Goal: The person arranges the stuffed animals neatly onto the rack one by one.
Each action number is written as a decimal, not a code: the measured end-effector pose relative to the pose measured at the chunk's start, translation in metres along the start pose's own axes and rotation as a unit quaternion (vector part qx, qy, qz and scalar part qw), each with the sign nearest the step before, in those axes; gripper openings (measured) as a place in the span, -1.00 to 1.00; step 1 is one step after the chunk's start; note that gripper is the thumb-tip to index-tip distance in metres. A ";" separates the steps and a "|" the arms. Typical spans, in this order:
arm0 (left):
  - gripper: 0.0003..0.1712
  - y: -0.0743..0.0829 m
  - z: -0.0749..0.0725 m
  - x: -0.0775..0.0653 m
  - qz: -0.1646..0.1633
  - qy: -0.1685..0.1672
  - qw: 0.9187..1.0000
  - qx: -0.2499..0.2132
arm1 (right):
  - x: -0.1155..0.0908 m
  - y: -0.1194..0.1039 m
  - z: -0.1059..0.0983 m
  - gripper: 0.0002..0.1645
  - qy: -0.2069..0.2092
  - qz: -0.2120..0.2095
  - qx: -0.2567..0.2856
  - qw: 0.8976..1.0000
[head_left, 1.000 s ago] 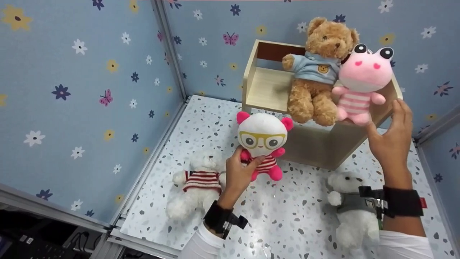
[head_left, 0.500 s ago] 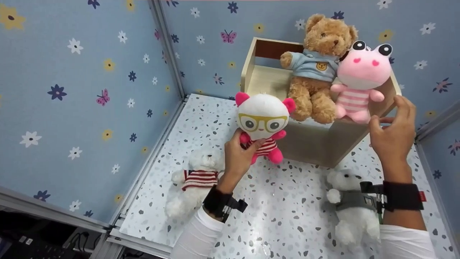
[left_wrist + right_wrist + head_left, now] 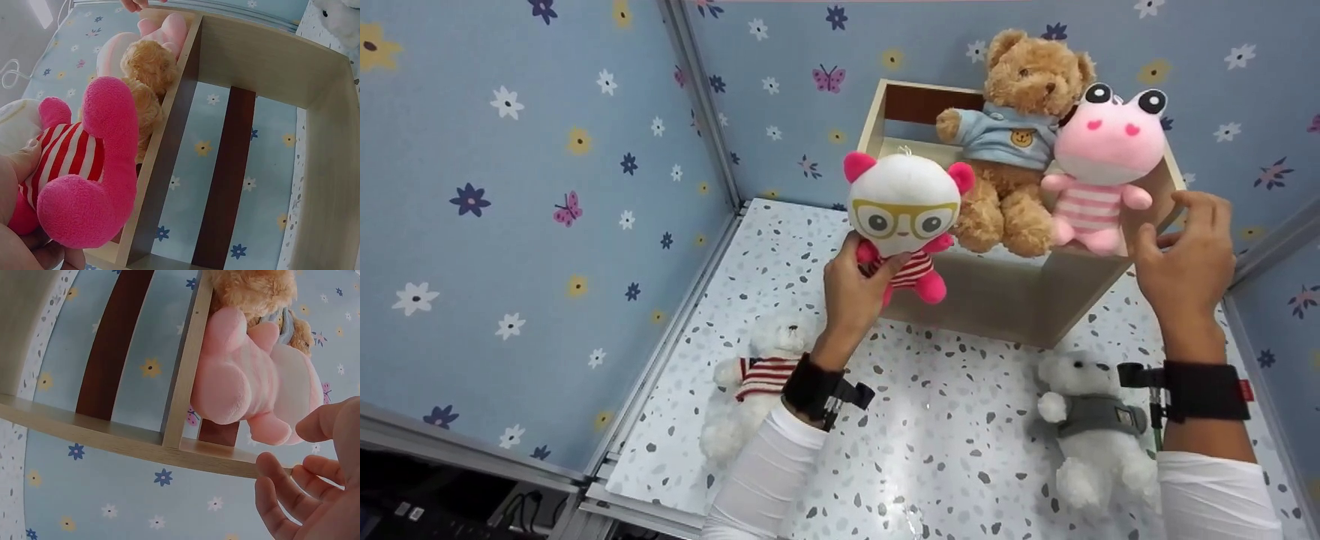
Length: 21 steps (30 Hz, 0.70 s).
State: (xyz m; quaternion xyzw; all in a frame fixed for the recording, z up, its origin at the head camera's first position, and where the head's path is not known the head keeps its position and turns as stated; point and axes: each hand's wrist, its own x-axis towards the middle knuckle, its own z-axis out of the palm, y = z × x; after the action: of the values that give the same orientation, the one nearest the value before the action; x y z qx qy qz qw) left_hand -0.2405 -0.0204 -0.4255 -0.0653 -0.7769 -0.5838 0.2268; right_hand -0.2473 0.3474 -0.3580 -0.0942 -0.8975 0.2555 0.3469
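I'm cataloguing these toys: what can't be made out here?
Head view: the left forearm hides part of the striped-sweater bear.
Head view: the left hand covers part of the panda toy.
Head view: the patch on the grey vest is too small to read.
Left wrist view: the left edge cuts off most of the panda toy's head.

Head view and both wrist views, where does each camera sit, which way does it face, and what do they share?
Head: worn on the head, facing forward and down at the shelf; left hand, right hand and sleeves show.
Left wrist: on that wrist, facing the held pink-eared doll and the shelf; the left hand shows at the left edge.
Right wrist: on that wrist, facing the shelf and pink frog; the right hand shows at lower right.
Shared: both wrist views show the pink frog and brown bear.
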 end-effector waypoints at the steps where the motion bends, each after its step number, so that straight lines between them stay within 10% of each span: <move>1: -0.33 0.001 0.001 0.002 0.002 0.001 1.000 -0.002 | 0.001 0.000 0.000 -0.49 0.002 -0.002 0.000 1.000; 21: -0.32 0.007 0.027 0.046 0.032 0.046 0.995 0.083 | 0.005 0.002 -0.001 -0.53 0.006 -0.004 -0.006 1.000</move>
State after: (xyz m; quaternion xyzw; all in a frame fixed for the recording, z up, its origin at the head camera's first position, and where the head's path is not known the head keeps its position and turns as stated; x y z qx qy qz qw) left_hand -0.2863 -0.0001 -0.4052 -0.0440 -0.8090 -0.5121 0.2853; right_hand -0.2504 0.3507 -0.3557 -0.0943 -0.8973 0.2481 0.3526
